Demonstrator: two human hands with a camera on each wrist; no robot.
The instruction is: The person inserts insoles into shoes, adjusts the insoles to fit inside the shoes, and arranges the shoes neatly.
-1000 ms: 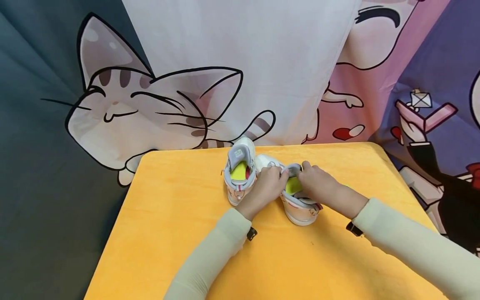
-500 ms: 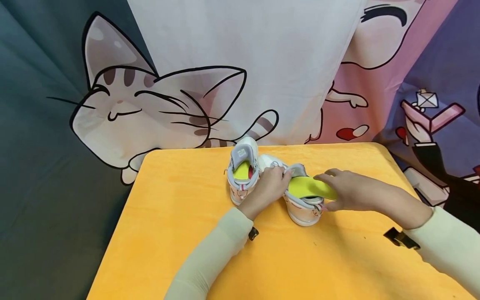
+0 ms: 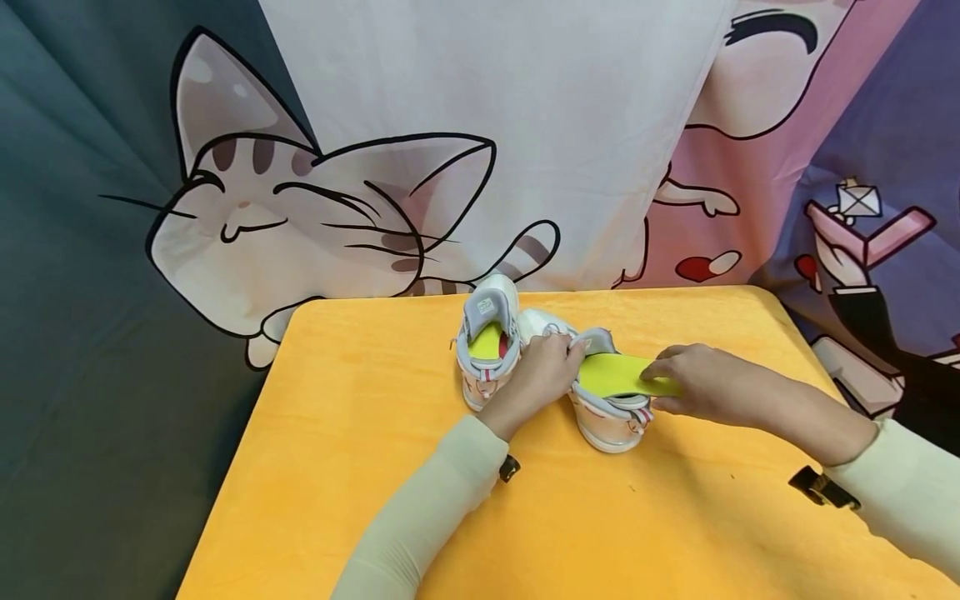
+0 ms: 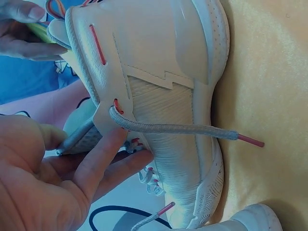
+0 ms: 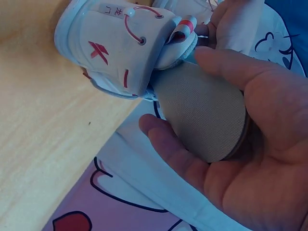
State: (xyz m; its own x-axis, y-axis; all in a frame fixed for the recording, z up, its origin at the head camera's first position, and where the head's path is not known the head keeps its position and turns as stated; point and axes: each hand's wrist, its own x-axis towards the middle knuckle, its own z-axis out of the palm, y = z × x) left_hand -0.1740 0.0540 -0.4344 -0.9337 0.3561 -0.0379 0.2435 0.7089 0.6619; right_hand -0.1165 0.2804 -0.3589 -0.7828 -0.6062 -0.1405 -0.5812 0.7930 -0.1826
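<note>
A yellow-green insole [image 3: 617, 374] sticks partly out of the right-hand white sneaker [image 3: 609, 427] in the head view. My right hand [image 3: 701, 383] holds its heel end, with fingers and thumb on opposite edges; the right wrist view shows the insole's grey underside [image 5: 204, 108]. The insole's front part is hidden inside the shoe. On the sneaker's left side, my left hand [image 3: 543, 368] grips the upper near the tongue [image 3: 597, 339]. In the left wrist view, its fingers [image 4: 103, 166] lie at the shoe's opening by the laces, beside a loose grey lace [image 4: 173, 128].
A matching sneaker [image 3: 480, 385] with its own yellow-green insole stands just left of my left hand. Both shoes are on a yellow-covered table [image 3: 360, 467], near its back edge. A curtain with cartoon prints [image 3: 405, 75] hangs behind it.
My right hand has left the shoe's opening and moved right, drawing the insole's heel end up and out over the heel collar. My left hand has stayed at the shoe.
</note>
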